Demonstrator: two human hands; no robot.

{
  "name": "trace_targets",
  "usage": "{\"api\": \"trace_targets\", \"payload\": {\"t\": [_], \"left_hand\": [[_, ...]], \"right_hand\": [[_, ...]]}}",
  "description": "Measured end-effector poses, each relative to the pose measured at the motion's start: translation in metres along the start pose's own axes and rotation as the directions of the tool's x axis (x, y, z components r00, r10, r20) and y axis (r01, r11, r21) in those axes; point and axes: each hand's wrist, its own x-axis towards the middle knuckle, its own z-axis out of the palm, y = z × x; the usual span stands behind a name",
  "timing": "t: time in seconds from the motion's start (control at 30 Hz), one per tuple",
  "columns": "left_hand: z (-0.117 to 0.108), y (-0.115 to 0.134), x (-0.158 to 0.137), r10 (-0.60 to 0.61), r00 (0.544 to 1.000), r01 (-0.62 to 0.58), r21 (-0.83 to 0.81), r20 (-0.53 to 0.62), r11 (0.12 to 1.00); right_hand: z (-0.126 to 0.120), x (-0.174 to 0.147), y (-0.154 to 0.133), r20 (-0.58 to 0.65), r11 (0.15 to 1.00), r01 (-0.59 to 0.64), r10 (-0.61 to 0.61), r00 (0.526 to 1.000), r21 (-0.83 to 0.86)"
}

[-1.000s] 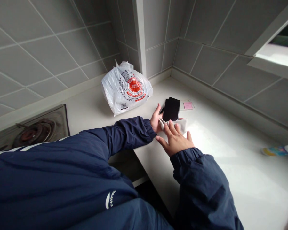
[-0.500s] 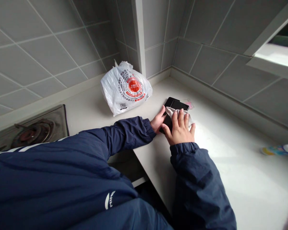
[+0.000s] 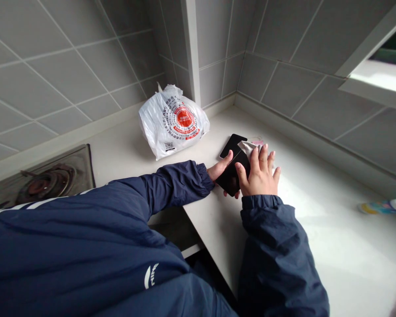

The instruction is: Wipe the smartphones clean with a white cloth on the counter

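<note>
A black smartphone [image 3: 232, 175] lies in my left hand [image 3: 220, 168], thumb on its near-left edge and fingertips curled round from below. My right hand [image 3: 260, 174] rests over a crumpled whitish cloth [image 3: 248, 146] at the phone's far right end; its fingers are slightly spread on the cloth, which they partly hide. Whether it is cloth or tissue is hard to tell. Just behind the held phone, a second dark, phone-like slab [image 3: 232, 145] with a light edge lies on the counter.
A white plastic bag [image 3: 171, 121] with red print stands by the back wall on the white counter [image 3: 320, 237]. On the left is a gas stove [image 3: 49, 181]. A pink transparent piece [image 3: 258, 141] lies past the cloth. Far right lies a colourful bottle-like item [image 3: 379, 207].
My right hand and the cloth have slid to the right across the phone, uncovering more of its black face. The held phone has shifted slightly nearer, showing more of the slab behind.
</note>
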Motion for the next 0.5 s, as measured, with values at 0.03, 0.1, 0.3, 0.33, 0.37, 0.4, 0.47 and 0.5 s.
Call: {"api": "trace_targets", "payload": {"t": [0.03, 0.1, 0.3, 0.33, 0.37, 0.4, 0.47, 0.5], "left_hand": [[-0.001, 0.000, 0.001, -0.005, 1.000, 0.005, -0.001, 0.014, 1.000], [-0.003, 0.000, 0.003, -0.010, 0.999, 0.010, -0.001, 0.050, 1.000], [-0.001, 0.003, 0.003, -0.050, 0.998, 0.052, -0.072, 0.026, 0.996], [0.000, 0.004, 0.002, -0.055, 0.998, 0.055, -0.094, -0.003, 0.994], [0.001, 0.003, 0.002, -0.050, 0.998, 0.046, -0.113, -0.028, 0.993], [0.002, 0.003, 0.001, -0.031, 0.998, 0.025, -0.129, -0.045, 0.991], [0.002, 0.001, 0.002, 0.040, 0.997, -0.049, -0.158, -0.060, 0.986], [0.003, 0.000, 0.004, 0.086, 0.994, -0.096, -0.178, -0.061, 0.979]], "right_hand": [[0.001, 0.000, 0.001, 0.003, 1.000, -0.006, 0.006, 1.000, -0.010], [0.004, 0.001, 0.002, 0.010, 0.999, -0.014, 0.015, 1.000, -0.036], [0.007, 0.000, 0.002, 0.028, 0.999, -0.019, 0.020, 0.999, -0.036], [0.007, -0.001, 0.001, 0.035, 0.999, -0.022, 0.023, 0.999, -0.040], [0.006, -0.001, -0.001, 0.045, 0.999, -0.026, 0.028, 0.999, -0.048], [0.005, -0.002, -0.003, 0.055, 0.998, -0.031, 0.034, 0.998, -0.058], [0.004, -0.003, -0.008, 0.082, 0.996, -0.034, 0.040, 0.996, -0.082], [0.003, -0.005, -0.011, 0.099, 0.995, -0.028, 0.037, 0.994, -0.093]]}}
